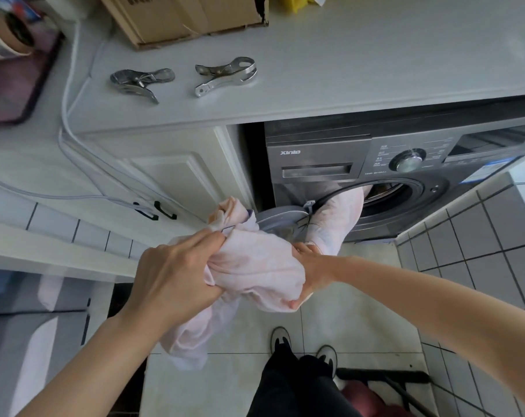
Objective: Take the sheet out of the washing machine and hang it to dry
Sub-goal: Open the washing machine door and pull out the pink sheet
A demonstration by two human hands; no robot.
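A pale pink sheet (255, 263) is bunched between my two hands in front of the grey washing machine (324, 152). One part of it still trails up into the open drum (384, 194). My left hand (171, 275) grips the bundle's left side, fingers curled into the cloth. My right hand (309, 272) grips its right side, with the thumb under the cloth. A loose end hangs below my left wrist. The machine's round door (279, 219) stands open to the left, behind the bundle.
Two large metal clips (141, 82) (225, 75) lie on the white countertop (375, 64) above the machine, near a cardboard box (183, 16). A white cabinet (171, 176) stands left of the machine. My feet (303, 347) are on the tiled floor; a dark stand (384, 379) lies at lower right.
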